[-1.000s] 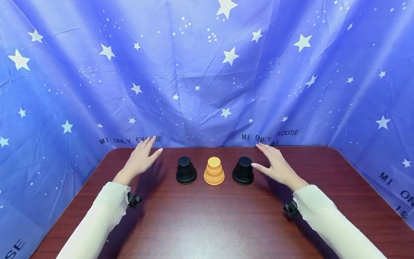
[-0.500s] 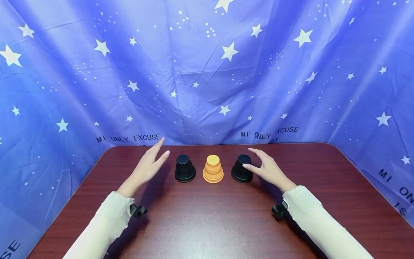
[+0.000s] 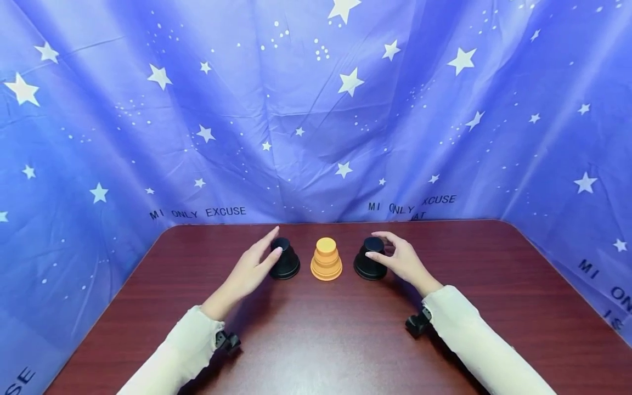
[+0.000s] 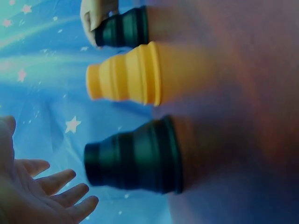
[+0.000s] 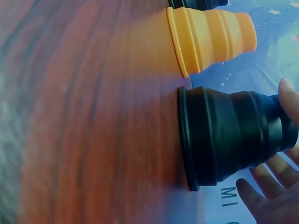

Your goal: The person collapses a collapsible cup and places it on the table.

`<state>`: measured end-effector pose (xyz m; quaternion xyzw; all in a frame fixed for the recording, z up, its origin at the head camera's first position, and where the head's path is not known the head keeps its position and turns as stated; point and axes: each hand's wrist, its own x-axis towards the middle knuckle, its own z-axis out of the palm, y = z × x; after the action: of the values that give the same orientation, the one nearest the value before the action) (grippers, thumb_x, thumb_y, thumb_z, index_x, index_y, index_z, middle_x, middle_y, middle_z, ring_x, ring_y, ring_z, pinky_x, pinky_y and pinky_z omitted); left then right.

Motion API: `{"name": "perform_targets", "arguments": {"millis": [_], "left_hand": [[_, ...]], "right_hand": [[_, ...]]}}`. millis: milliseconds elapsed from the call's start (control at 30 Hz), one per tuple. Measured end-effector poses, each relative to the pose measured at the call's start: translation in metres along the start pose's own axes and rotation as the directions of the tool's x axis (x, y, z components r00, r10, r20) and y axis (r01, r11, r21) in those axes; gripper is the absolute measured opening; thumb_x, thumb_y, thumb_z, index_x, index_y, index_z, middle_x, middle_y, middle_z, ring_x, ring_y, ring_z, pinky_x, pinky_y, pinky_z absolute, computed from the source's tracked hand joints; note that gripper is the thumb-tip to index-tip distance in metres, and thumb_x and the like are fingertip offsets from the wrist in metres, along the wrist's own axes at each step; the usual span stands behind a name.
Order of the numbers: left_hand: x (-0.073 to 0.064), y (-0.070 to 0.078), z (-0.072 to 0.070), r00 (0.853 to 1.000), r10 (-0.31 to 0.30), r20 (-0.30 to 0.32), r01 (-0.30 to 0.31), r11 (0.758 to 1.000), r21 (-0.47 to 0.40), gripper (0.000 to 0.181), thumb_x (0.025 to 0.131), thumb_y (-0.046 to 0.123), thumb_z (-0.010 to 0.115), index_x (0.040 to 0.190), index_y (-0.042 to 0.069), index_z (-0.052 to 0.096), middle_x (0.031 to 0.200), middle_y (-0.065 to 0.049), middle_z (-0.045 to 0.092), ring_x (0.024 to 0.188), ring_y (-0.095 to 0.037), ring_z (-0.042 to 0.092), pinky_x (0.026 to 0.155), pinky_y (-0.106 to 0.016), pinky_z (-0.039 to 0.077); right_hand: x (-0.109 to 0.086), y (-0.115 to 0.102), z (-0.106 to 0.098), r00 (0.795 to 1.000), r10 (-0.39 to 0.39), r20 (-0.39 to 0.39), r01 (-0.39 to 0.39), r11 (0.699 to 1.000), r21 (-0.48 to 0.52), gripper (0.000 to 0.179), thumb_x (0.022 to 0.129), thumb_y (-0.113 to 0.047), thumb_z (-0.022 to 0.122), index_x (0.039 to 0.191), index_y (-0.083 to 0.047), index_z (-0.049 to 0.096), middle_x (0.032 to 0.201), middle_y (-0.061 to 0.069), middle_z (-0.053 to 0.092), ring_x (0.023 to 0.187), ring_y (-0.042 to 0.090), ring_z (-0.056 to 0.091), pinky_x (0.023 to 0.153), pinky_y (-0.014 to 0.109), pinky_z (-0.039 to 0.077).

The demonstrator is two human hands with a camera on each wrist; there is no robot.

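Three tiered collapsible cups stand upside down in a row on the table: a left black cup (image 3: pixel 285 262), an orange cup (image 3: pixel 326 261) in the middle and a right black cup (image 3: pixel 367 265). My left hand (image 3: pixel 249 269) is beside the left black cup, thumb spread from the fingers; in the left wrist view those fingers (image 4: pixel 58 182) are extended and short of its narrow top. My right hand (image 3: pixel 406 262) holds the narrow top of the right black cup, thumb (image 5: pixel 287 100) on the near side and fingers round the far side. All cups stand on the table.
The dark red wooden table (image 3: pixel 316 334) ends just behind the cups, against a blue star-patterned curtain (image 3: pixel 296 109). A small black camera is strapped at each cuff, the left one (image 3: pixel 228 341) and the right one (image 3: pixel 417 322).
Both hands have moved inward. The left hand has come from the far left up to the left black cup; the right hand has closed in round the right cup's top. The cups stay put.
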<state>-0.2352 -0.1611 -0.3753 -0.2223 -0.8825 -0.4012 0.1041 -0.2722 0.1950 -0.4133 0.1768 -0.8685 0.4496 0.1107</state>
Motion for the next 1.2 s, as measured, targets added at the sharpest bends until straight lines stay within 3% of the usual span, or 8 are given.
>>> {"name": "perform_targets", "arguments": {"millis": [267, 500, 633, 767, 967, 1200], "left_hand": [[-0.003, 0.005, 0.016, 0.998, 0.055, -0.037, -0.055, 0.998, 0.007, 0.052, 0.098, 0.03, 0.051, 0.145, 0.015, 0.037, 0.143, -0.012, 0.045, 0.13, -0.029, 0.041, 0.104, -0.049, 0.035], [-0.004, 0.011, 0.024, 0.997, 0.076, 0.009, -0.076, 0.997, -0.008, 0.054, 0.097, 0.031, 0.052, 0.146, 0.015, 0.037, 0.146, -0.007, 0.042, 0.133, -0.025, 0.037, 0.108, -0.048, 0.03], [-0.005, 0.012, 0.028, 0.996, 0.086, 0.022, -0.085, 0.996, -0.022, 0.054, 0.097, 0.031, 0.053, 0.145, 0.016, 0.037, 0.146, -0.004, 0.041, 0.133, -0.023, 0.037, 0.108, -0.047, 0.03], [-0.006, 0.013, 0.033, 0.995, 0.09, 0.036, -0.088, 0.995, -0.052, 0.053, 0.096, 0.032, 0.054, 0.145, 0.018, 0.038, 0.145, -0.002, 0.042, 0.133, -0.021, 0.037, 0.107, -0.046, 0.033], [-0.005, 0.018, 0.035, 0.995, 0.083, 0.059, -0.075, 0.99, -0.121, 0.052, 0.096, 0.032, 0.055, 0.144, 0.018, 0.041, 0.145, 0.0, 0.043, 0.132, -0.017, 0.039, 0.104, -0.043, 0.037], [0.002, 0.023, 0.04, 0.991, 0.101, 0.086, -0.081, 0.974, -0.213, 0.051, 0.095, 0.022, 0.057, 0.142, 0.01, 0.042, 0.14, -0.01, 0.048, 0.126, -0.026, 0.047, 0.102, -0.042, 0.04]], "right_hand": [[-0.002, 0.002, 0.003, 0.998, 0.036, -0.042, -0.036, 0.999, -0.003, 0.045, 0.08, -0.024, 0.077, 0.118, -0.005, 0.061, 0.103, 0.013, 0.066, 0.094, 0.028, 0.062, 0.084, 0.045, 0.051], [-0.002, -0.004, 0.004, 0.998, 0.012, -0.065, -0.011, 1.0, 0.017, 0.044, 0.077, -0.021, 0.079, 0.114, -0.005, 0.062, 0.101, 0.011, 0.067, 0.091, 0.024, 0.062, 0.081, 0.041, 0.051], [-0.008, -0.016, 0.005, 0.998, -0.01, -0.062, 0.014, 0.998, 0.059, 0.044, 0.077, -0.019, 0.079, 0.115, -0.004, 0.061, 0.101, 0.011, 0.067, 0.091, 0.022, 0.063, 0.082, 0.038, 0.052], [-0.013, -0.029, 0.005, 0.997, -0.036, -0.064, 0.043, 0.993, 0.108, 0.045, 0.075, -0.014, 0.08, 0.115, -0.003, 0.061, 0.099, 0.01, 0.068, 0.089, 0.012, 0.062, 0.081, 0.028, 0.052], [-0.023, -0.073, 0.001, 0.991, -0.108, -0.078, 0.118, 0.983, 0.138, 0.047, 0.071, 0.001, 0.079, 0.114, 0.007, 0.059, 0.1, 0.017, 0.066, 0.09, 0.007, 0.06, 0.082, 0.018, 0.049], [-0.028, -0.093, 0.008, 0.972, -0.217, -0.084, 0.227, 0.966, 0.127, 0.048, 0.068, 0.004, 0.08, 0.112, 0.007, 0.059, 0.104, 0.016, 0.064, 0.095, 0.009, 0.058, 0.086, 0.019, 0.048]]}}
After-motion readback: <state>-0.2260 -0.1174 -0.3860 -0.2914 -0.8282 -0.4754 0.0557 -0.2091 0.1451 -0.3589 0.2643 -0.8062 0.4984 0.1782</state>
